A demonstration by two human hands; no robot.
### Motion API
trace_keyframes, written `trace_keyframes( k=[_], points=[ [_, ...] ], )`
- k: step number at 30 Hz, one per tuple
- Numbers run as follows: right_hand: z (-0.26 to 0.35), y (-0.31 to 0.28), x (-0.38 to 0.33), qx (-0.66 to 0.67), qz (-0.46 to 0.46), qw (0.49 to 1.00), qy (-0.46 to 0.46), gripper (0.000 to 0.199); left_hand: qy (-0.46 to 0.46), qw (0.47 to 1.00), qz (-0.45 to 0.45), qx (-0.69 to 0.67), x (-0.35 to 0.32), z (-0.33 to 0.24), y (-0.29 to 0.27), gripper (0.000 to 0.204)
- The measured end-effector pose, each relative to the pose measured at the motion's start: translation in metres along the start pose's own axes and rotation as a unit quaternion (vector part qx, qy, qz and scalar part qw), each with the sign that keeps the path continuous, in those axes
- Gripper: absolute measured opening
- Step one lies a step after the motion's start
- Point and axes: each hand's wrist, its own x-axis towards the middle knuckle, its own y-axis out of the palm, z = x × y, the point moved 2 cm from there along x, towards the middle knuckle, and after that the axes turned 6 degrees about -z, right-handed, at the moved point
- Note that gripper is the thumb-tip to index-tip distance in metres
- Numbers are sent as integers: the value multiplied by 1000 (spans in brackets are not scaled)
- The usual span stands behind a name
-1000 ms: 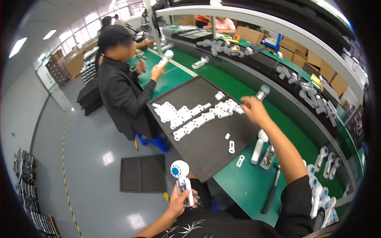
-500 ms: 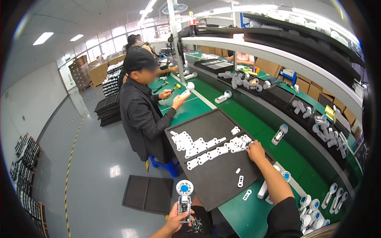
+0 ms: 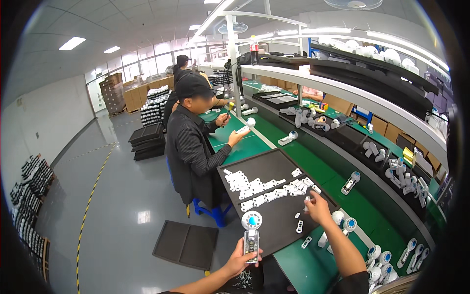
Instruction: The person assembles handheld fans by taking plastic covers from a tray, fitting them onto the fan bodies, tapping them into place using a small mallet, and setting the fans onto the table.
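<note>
My left hand point(image 3: 238, 260) is closed round the handle of a small white handheld fan point(image 3: 251, 221), held upright with its round blue-centred head on top. The handle's front is uncovered, and inner parts show through. Over the black tray point(image 3: 279, 228), my right hand point(image 3: 320, 211) pinches a small white plastic cover point(image 3: 307, 201), partly hidden by the fingers. Many similar white covers point(image 3: 241, 183) lie in rows and a heap at the tray's far side. Nearer me, a single white cover with dark holes point(image 3: 299, 226) rests on the tray.
A co-worker point(image 3: 193, 142) sits at the far left of the green bench, holding a white fan and a tool. Several white fans point(image 3: 384, 262) stand in a cluster at right. A conveyor belt point(image 3: 338, 169) runs behind the tray. Another black tray point(image 3: 186, 243) lies low at left.
My right hand has drawn back from the row of covers toward me, with a white cover in its fingers. My left hand has raised the fan and moved right. The view has shifted too.
</note>
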Motion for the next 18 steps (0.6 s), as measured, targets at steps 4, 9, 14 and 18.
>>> trace_keyframes(
  k=[4,9,14,18],
  points=[
    [37,1,-53,255,93,953,136,24,13,999,45,19,8,-2,18,62],
    [74,-16,-119,355,112,893,252,26,-10,997,78,9,10,-3,38,67],
    [85,-41,-150,315,107,916,221,24,-55,993,107,-20,11,-4,58,74],
    [66,-44,-160,347,62,913,206,34,-74,990,111,-39,16,1,70,78]
  ],
)
